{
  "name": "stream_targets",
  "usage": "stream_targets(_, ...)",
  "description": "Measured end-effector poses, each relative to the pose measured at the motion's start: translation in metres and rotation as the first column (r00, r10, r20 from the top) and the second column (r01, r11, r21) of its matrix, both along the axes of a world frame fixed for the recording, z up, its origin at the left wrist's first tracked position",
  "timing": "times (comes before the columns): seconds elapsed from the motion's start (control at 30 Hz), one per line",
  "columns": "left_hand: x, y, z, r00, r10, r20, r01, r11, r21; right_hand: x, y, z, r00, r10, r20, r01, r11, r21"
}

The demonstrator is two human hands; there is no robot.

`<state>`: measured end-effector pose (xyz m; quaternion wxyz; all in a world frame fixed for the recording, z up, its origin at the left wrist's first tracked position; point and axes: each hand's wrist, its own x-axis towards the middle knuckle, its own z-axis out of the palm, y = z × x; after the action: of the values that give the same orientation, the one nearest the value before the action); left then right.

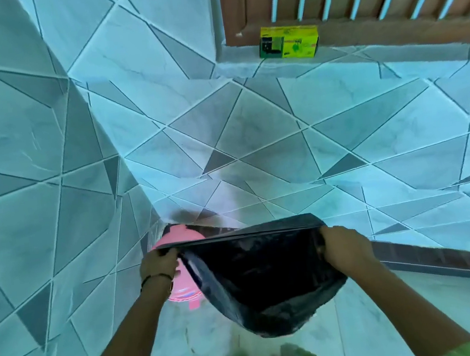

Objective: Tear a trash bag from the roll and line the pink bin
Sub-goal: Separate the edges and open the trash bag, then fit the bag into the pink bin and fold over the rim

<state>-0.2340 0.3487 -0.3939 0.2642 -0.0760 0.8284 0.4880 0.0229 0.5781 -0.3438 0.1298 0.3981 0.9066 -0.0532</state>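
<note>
You are gripping the black trash bag (pixel 258 278) with your left hand (pixel 159 265) and right hand (pixel 343 248), pink bin (pixel 184 272) just beyond your left hand.

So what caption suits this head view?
Both hands, left and right, stretch a black plastic trash bag above the round pink bin.

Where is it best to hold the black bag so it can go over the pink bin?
Probably at the top hem, one hand at each end, from above. The left hand and right hand already pinch the bag there, so its mouth stretches wide and its body hangs free beside the bin.
</note>
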Motion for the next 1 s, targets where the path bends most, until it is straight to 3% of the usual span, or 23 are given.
stream_targets(0.1,0.011,-0.007,0.006,0.986,0.163,0.027,-0.165,0.984,0.064,-0.016,-0.011,-0.002,0.996,0.052,-0.077,-0.052,0.999,0.002)
stream_targets(0.17,0.020,-0.015,0.012,0.979,0.198,-0.040,-0.199,0.980,-0.015,-0.023,-0.019,-0.007,0.994,0.085,-0.069,-0.088,0.995,-0.044)
stream_targets(0.23,0.024,-0.027,0.017,0.972,0.124,-0.197,-0.158,0.973,-0.168,-0.032,-0.025,-0.008,0.990,0.120,-0.078,-0.122,0.992,-0.020)
stream_targets(0.3,0.021,-0.045,0.013,0.960,-0.106,-0.261,0.015,0.945,-0.328,-0.040,-0.026,-0.009,0.990,0.129,-0.050,-0.129,0.992,-0.008)
stream_targets(0.33,0.019,-0.055,0.013,0.926,-0.280,-0.254,0.155,0.894,-0.421,-0.043,-0.026,-0.008,0.993,0.113,-0.030,-0.113,0.993,-0.014)
stream_targets(0.4,0.011,-0.078,0.006,0.786,-0.602,-0.140,0.407,0.674,-0.616,-0.053,-0.022,-0.008,0.995,0.094,0.024,-0.094,0.995,-0.012)
stream_targets(0.47,-0.004,-0.097,0.008,0.704,-0.710,0.000,0.473,0.470,-0.746,-0.067,-0.019,-0.007,0.994,0.095,0.057,-0.095,0.995,-0.004)
stream_targets(0.5,-0.013,-0.103,0.010,0.719,-0.695,0.019,0.448,0.443,-0.776,-0.074,-0.020,-0.005,0.993,0.102,0.060,-0.102,0.995,0.006)
stream_targets(0.57,-0.033,-0.113,0.014,0.794,-0.607,0.014,0.381,0.480,-0.791,-0.092,-0.025,-0.004,0.991,0.124,0.043,-0.125,0.992,0.023)
stream_targets(0.77,-0.089,-0.129,0.014,0.928,-0.361,-0.090,0.246,0.775,-0.582,-0.154,-0.048,-0.001,0.992,0.128,-0.012,-0.127,0.991,0.050)
stream_targets(0.9,-0.117,-0.138,0.015,0.926,-0.330,-0.182,0.174,0.803,-0.570,-0.185,-0.053,0.008,0.995,0.077,-0.071,-0.070,0.993,0.093)
stream_targets(1.0,-0.129,-0.141,0.021,0.918,-0.355,-0.175,0.164,0.743,-0.648,-0.200,-0.056,0.019,0.993,0.025,-0.116,-0.013,0.994,0.106)
